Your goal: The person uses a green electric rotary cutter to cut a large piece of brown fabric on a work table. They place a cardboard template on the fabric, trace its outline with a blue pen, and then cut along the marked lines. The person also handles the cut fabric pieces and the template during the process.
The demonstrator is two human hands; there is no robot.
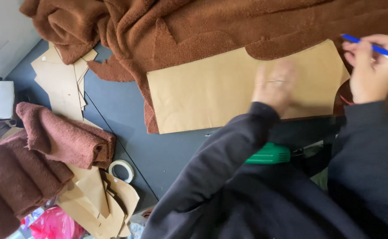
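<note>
From the head view, the left hand is smeared by motion blur, so its fingers cannot be counted; it lies flat, palm down, its grip spread open on the tan paper pattern piece. The right hand, at three o'clock of the left, is raised with the wrist bent, its grip closed around a blue-and-white pen that slants toward two o'clock, the far end cut off by the frame edge. Dark sleeves fill the six o'clock part and hide most of a green plastic tool; what kind of tool it is cannot be told.

The pattern piece is smooth, stiff-looking paper, roughly rectangular with a curved scoop cut from its top edge and another at its right end. It lies on shaggy rust-brown fleece fabric, which bunches in folds toward eleven o'clock. The dark grey surface shows at seven o'clock of the pattern. Further toward eight o'clock sit folded brown fleece pieces, a roll of pale tape and loose tan paper cut-outs.
</note>
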